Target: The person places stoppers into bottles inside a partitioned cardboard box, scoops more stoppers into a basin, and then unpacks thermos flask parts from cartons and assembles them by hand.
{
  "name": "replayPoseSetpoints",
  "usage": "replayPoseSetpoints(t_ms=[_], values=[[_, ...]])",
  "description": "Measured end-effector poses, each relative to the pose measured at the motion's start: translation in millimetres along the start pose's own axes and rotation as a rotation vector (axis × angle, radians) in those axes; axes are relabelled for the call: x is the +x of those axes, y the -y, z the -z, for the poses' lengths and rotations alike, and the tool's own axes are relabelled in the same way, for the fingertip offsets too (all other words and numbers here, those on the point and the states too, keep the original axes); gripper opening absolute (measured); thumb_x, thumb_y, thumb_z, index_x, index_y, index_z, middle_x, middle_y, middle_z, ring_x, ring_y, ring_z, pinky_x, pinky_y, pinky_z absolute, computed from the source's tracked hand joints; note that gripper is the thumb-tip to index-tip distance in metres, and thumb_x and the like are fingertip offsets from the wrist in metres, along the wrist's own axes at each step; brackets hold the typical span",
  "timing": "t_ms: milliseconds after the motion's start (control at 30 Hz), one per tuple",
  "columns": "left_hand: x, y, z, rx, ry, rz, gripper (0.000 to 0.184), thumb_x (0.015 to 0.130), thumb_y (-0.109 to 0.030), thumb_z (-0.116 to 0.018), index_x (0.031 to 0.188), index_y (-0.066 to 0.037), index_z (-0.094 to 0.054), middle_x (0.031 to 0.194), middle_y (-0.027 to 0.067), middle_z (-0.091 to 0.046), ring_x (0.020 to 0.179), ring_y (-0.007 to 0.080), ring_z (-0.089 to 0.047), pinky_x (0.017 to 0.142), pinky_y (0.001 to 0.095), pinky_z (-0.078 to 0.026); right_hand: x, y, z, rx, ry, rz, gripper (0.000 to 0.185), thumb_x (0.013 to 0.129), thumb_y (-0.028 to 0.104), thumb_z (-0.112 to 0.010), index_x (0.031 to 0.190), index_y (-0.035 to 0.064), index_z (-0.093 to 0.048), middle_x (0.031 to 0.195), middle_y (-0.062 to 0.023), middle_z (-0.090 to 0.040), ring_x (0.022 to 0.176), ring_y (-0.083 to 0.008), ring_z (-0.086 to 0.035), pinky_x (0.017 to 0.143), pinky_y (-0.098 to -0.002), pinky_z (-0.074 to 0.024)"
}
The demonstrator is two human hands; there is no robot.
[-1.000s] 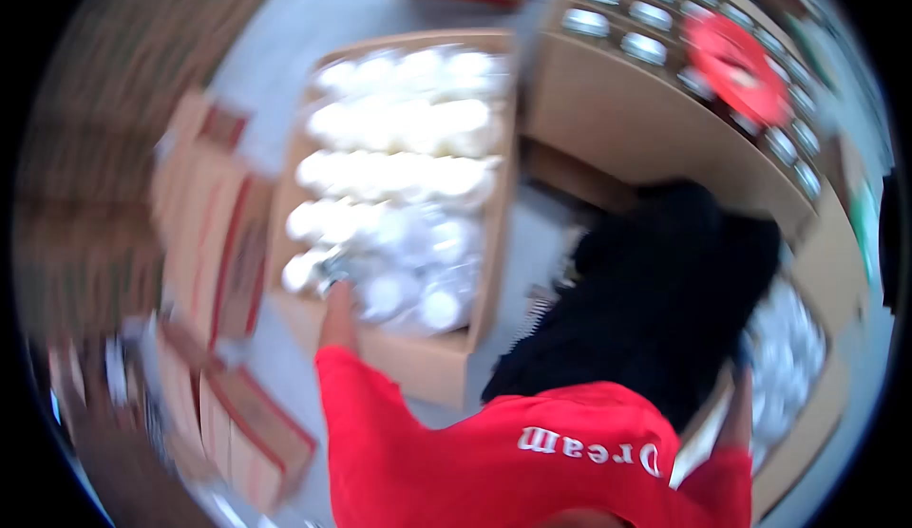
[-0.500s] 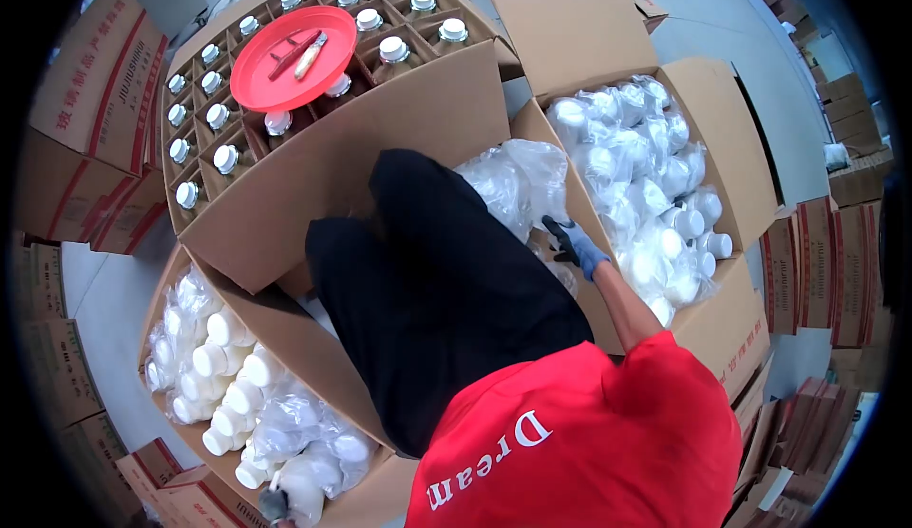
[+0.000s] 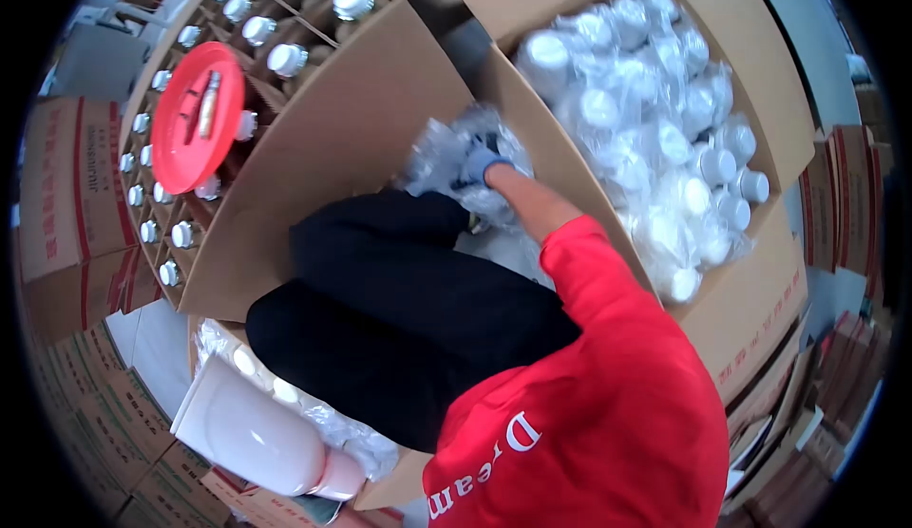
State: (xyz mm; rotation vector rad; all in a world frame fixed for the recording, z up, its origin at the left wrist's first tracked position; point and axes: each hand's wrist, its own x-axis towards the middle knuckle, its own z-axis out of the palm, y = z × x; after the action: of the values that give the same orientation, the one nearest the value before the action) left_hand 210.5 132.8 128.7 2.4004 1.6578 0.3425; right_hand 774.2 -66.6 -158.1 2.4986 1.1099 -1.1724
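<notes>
My left hand [image 3: 323,508], gloved and mostly hidden at the bottom edge, is closed around the lower end of a glossy white bottle [image 3: 252,433], held close to the camera and tilted. Under it, a carton of white bottles [image 3: 285,390] in clear wrap shows in part. My right hand [image 3: 483,164], in a blue and dark glove, is closed into crumpled clear plastic bags [image 3: 442,153] beside my knee. Its fingertips are partly hidden by the film.
An open carton [image 3: 784,139] of plastic-wrapped white bottles stands at right. At upper left, a divided carton [image 3: 313,139] holds several capped bottles, with a red plate [image 3: 171,153] bearing a knife [image 3: 208,105] on top. Stacked cartons [image 3: 71,177] line the left side.
My left hand has lifted a white bottle out of the lower left carton. My right hand has moved up and left into the plastic bags. The camera view has turned.
</notes>
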Motion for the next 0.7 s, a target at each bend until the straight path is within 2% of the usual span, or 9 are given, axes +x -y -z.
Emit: replayPoseSetpoints(t_ms=[100,167,233,267,333,433,567,633,700], values=[[-16,-14,-24,-0.067,0.087,0.005,0.042,0.086,-0.013,-0.058,0.124,0.003,-0.050,0.121,0.0155,-0.056,0.108,0.0239,-0.055,0.092,0.0375,-0.043,-94,-3,51,0.050,-0.262,0.122,0.073,0.077,0.054,-0.065,0.131,0.0053,-0.054,0.138,-0.0202,-0.044,0.130,-0.0364,-0.038,0.107,-0.0455,-0.0321],[-26,-22,-35,-0.114,0.137,0.018,0.043,0.087,-0.011,-0.058,0.125,0.003,-0.048,0.122,0.0155,-0.055,0.109,0.0234,-0.054,0.093,0.0369,-0.042,-182,-10,26,0.257,-0.913,0.193,0.063,0.079,0.043,-0.067,0.126,0.0017,-0.054,0.129,-0.0196,-0.050,0.123,-0.0366,-0.045,0.104,-0.0429,-0.0366],[-38,-29,-44,-0.180,0.187,0.035,0.043,0.087,-0.009,-0.058,0.127,0.004,-0.047,0.124,0.0156,-0.055,0.110,0.0230,-0.053,0.093,0.0364,-0.042,-248,-9,-29,0.756,-0.900,-0.017,0.059,0.083,0.040,-0.065,0.127,0.0028,-0.052,0.130,-0.0194,-0.048,0.121,-0.0383,-0.046,0.103,-0.0439,-0.0374],[-46,-32,-47,-0.210,0.212,0.042,0.044,0.087,-0.008,-0.058,0.127,0.004,-0.047,0.124,0.0156,-0.054,0.110,0.0227,-0.053,0.093,0.0361,-0.042,-269,-8,-72,0.998,-0.726,-0.284,0.073,0.081,0.049,-0.065,0.135,0.0043,-0.045,0.136,-0.0193,-0.045,0.122,-0.0403,-0.046,0.104,-0.0445,-0.0369],[-64,-38,-52,-0.283,0.274,0.056,0.044,0.087,-0.006,-0.059,0.128,0.005,-0.045,0.126,0.0157,-0.053,0.111,0.0223,-0.052,0.094,0.0355,-0.041,-286,-1,-188,0.816,-0.400,-0.674,0.084,0.078,0.055,-0.066,0.139,0.0040,-0.040,0.139,-0.0217,-0.042,0.125,-0.0379,-0.044,0.105,-0.0448,-0.0357],[-71,-53,-42,-0.386,0.419,0.059,0.046,0.087,-0.003,-0.059,0.130,0.006,-0.044,0.128,0.0157,-0.052,0.113,0.0216,-0.051,0.095,0.0347,-0.041,-277,11,-293,0.824,-0.002,-0.890,0.087,0.075,0.054,-0.068,0.139,0.0030,-0.039,0.139,-0.0229,-0.041,0.125,-0.0334,-0.045,0.104,-0.0421,-0.0363],[-1,-151,29,-0.319,0.715,0.087,0.050,0.088,-0.001,-0.059,0.134,0.007,-0.043,0.130,0.0158,-0.052,0.116,0.0223,-0.050,0.098,0.0336,-0.039,-204,-12,-309,1.635,0.086,-0.808,0.059,0.079,0.036,-0.071,0.125,0.0030,-0.054,0.125,-0.0172,-0.057,0.113,-0.0305,-0.056,0.095,-0.0384,-0.0436],[25,-230,66,-0.466,0.627,0.169,0.045,0.093,-0.006,-0.054,0.135,0.006,-0.045,0.137,0.0155,-0.049,0.124,0.0216,-0.047,0.102,0.0340,-0.038,-198,-13,-228,1.650,-0.342,-0.472,0.045,0.080,0.026,-0.071,0.116,0.0017,-0.061,0.121,-0.0172,-0.059,0.108,-0.0304,-0.058,0.090,-0.0397,-0.0454],[29,-251,69,-0.364,0.339,-0.205,0.042,0.097,-0.013,-0.044,0.135,0.003,-0.046,0.144,0.0146,-0.041,0.129,0.0265,-0.043,0.106,0.0394,-0.036,-219,-4,-92,1.233,-0.911,-0.112,0.032,0.079,0.016,-0.072,0.107,0.0029,-0.064,0.114,-0.0158,-0.061,0.100,-0.0309,-0.059,0.088,-0.0419,-0.0460]])
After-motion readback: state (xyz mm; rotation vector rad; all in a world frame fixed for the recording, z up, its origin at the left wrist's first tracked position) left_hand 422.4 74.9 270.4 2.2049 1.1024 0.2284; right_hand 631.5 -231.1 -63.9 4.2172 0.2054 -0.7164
